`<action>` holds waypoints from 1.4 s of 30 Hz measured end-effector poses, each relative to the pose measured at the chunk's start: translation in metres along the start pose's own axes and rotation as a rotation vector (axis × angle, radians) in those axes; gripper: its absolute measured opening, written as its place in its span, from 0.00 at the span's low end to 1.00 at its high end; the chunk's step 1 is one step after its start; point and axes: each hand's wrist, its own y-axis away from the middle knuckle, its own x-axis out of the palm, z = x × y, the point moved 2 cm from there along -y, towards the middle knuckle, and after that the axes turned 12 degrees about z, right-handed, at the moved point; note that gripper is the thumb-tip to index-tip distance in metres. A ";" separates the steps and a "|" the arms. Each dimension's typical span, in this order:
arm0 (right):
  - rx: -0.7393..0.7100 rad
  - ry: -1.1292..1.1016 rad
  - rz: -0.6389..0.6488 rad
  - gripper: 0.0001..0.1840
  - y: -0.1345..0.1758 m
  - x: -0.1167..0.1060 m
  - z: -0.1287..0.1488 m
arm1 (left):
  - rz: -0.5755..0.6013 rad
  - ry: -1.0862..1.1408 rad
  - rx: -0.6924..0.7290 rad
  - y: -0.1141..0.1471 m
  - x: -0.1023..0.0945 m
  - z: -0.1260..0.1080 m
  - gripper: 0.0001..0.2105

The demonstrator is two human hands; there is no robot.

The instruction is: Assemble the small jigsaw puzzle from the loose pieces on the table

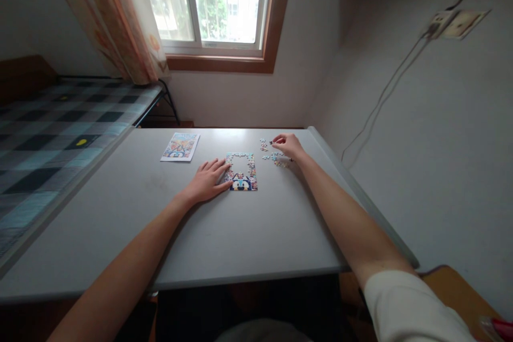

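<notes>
A partly assembled jigsaw puzzle (243, 184) lies flat on the grey table, its border joined around a bare middle. My left hand (208, 180) rests palm down with fingers spread, its fingertips and thumb touching the puzzle's left edge. To the right of the puzzle, loose puzzle pieces (276, 157) are scattered in small groups. Above them my right hand (289, 144) pinches a small dark puzzle piece (271, 142) between thumb and fingers. Part of the pile is hidden behind that hand and wrist. A printed picture sheet (181, 147) lies to the left, beyond my left hand.
The grey table (248, 240) runs up toward the wall beneath a window (228, 0). A bed with a checked cover (80, 112) stands on the left. At right, a cable (385, 91) hangs from a wall socket (441, 22), and a wooden chair (457, 294) is below.
</notes>
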 end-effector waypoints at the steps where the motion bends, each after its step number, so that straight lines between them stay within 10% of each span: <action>1: -0.040 -0.051 -0.002 0.10 0.004 0.001 0.006 | 0.000 0.001 0.002 0.000 0.000 0.000 0.29; 15: -0.307 -0.187 0.298 0.08 0.059 0.068 0.051 | -0.009 -0.006 0.003 0.000 0.001 0.000 0.29; 42: -0.358 -0.133 0.340 0.06 0.063 0.075 0.048 | -0.004 -0.026 -0.002 0.000 0.002 0.001 0.28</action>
